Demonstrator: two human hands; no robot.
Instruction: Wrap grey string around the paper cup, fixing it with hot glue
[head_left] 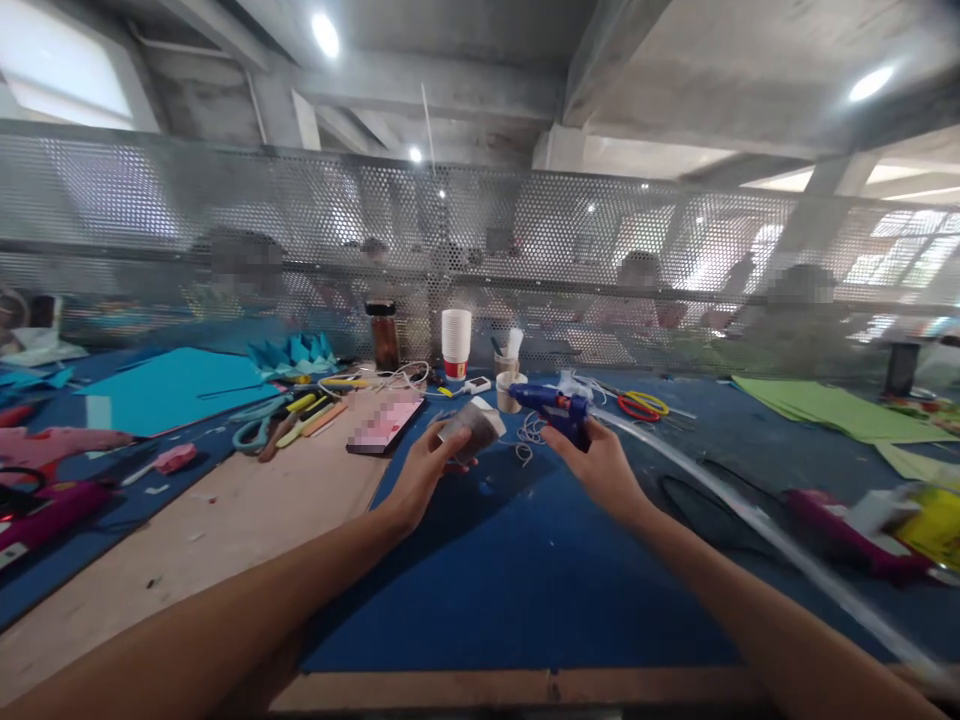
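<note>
My left hand [424,470] is closed on a small grey-brown paper piece [471,430], held just above the blue mat [495,580]. A blue glue gun [555,405] sits in the grip of my right hand [600,468], its nozzle pointing left toward the paper piece. A white cable [750,515] trails from the gun to the lower right. Both forearms reach in from the bottom edge.
A phone [384,422], pens and scissors [262,428] lie on the brown board [225,520] at left. Stacked paper cups [456,342], a dark bottle [385,335] and red-yellow scissors [642,404] stand behind. Cyan paper [165,390] left, green paper [832,408] right. People sit beyond a mesh screen [525,240].
</note>
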